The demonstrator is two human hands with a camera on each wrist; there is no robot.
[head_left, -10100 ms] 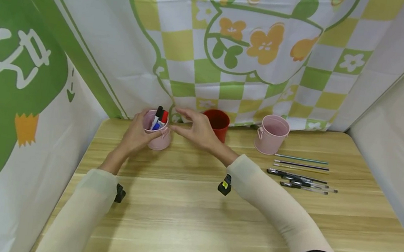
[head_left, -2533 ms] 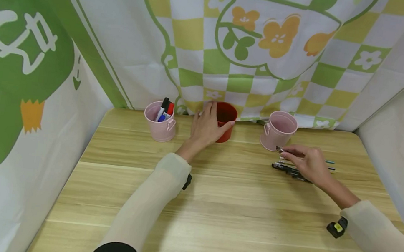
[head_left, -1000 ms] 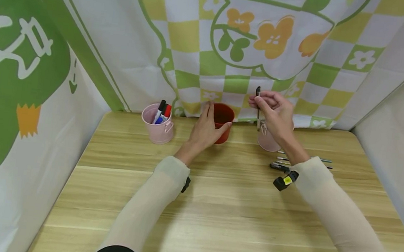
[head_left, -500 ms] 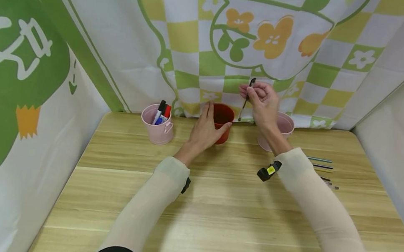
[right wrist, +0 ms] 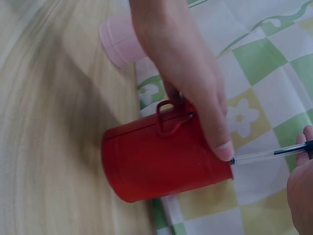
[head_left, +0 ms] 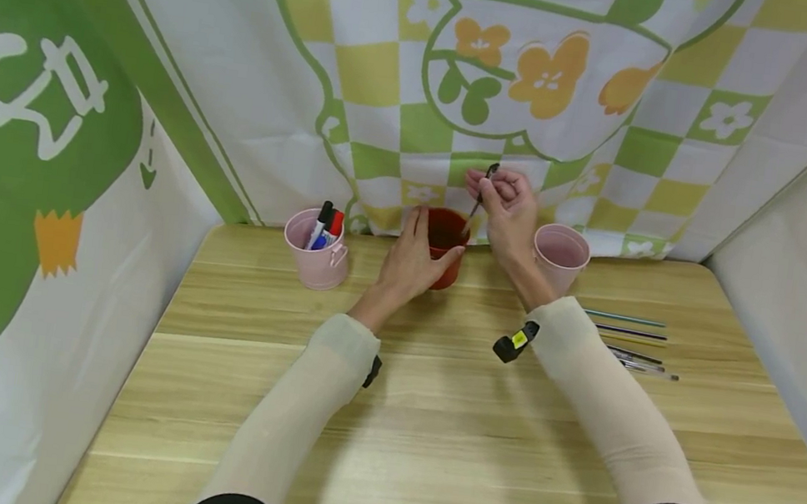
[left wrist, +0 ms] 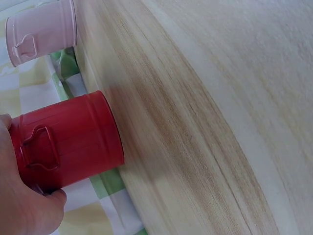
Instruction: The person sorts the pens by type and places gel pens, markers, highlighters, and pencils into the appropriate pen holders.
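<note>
My left hand (head_left: pixel 409 265) grips the small red metal bucket (head_left: pixel 448 274) near its rim, thumb on the near side and fingers round the left. In the left wrist view, the bucket (left wrist: pixel 73 137) stands upright on the table. A clear-barrelled pen with a black cap (head_left: pixel 489 180) is pinched between the thumb and fingers of my right hand (head_left: pixel 513 219). It slants down to the left, with its lower end right at the bucket's right rim. The right wrist view shows the pen's clear barrel (right wrist: pixel 259 157) meeting the rim beside my left thumb.
A pink bucket (head_left: pixel 322 269) with several markers (head_left: pixel 328 226) stands left. Another pink bucket (head_left: pixel 561 250) stands right, partly behind my right wrist. Pencils (head_left: pixel 630 318) and several pens (head_left: pixel 642 365) lie on the table (head_left: pixel 440 450) at right. A checkered cloth (head_left: pixel 419 128) hangs behind.
My left hand has gone from the left pink bucket to the red one. My right hand has lifted a pen from the right and carried it left to the red bucket's rim.
</note>
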